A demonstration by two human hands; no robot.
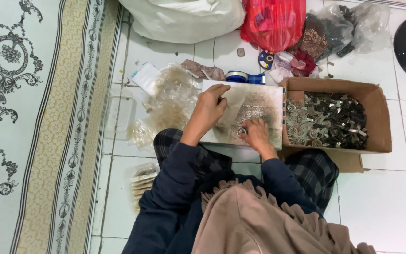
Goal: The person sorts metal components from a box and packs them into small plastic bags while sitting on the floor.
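Observation:
I sit on a tiled floor with a worn white board [259, 101] resting over my lap. My left hand [209, 107] lies on the board's upper left part, fingers curled, pinching something small that I cannot make out. My right hand [255, 133] rests at the board's lower edge, fingers closed around a small round metal piece [242, 132]. Right of the board stands an open cardboard box [377, 113] full of several dark and silvery metal parts [327, 120].
A heap of small clear plastic bags [170, 101] lies left of the board, with a clear tray [118, 113] beside it. Behind are a white sack [184, 16], a red bag [273, 21], tape rolls [240, 76] and clear bags of parts [334, 28]. A patterned carpet [29, 117] covers the left.

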